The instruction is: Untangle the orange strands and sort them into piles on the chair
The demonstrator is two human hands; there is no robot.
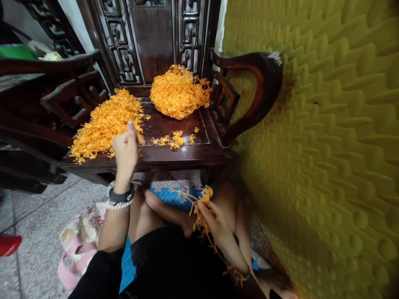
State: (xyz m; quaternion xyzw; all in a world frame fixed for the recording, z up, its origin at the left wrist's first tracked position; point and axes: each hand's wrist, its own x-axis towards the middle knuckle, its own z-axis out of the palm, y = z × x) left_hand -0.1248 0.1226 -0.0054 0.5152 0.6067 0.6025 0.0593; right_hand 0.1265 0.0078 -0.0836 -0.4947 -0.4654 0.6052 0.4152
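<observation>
A person sits with bent legs before a dark wooden chair, whose seat (146, 155) carries three lots of orange, thread-like pieces. The largest, a loose pile (110, 122), covers the left side and runs from near the back edge down to the front left corner, some pieces lying at the very front edge. A rounded bundle (177, 93) rests by the back edge, towards the back right corner. A few scattered bits (176, 140) lie right of the middle, near the front edge, apart from both.

The left hand (125, 145) is raised at the front edge, in front of the loose pile. Its thumb points towards the chair back and the other fingers are largely curled; I cannot tell whether they grip a piece. A dark band (121, 197) and a pale twisted bracelet (119, 205) are on that wrist.

The right hand (215, 218) is below the seat, over the person's lap. Its thumb and fingers are closed on an orange strand (192, 202), which branches out beyond the fingertips and trails back along the forearm. A blue mat (126, 265) shows beneath the person; a cream and pink bag (79, 245) lies on the floor to the left.
</observation>
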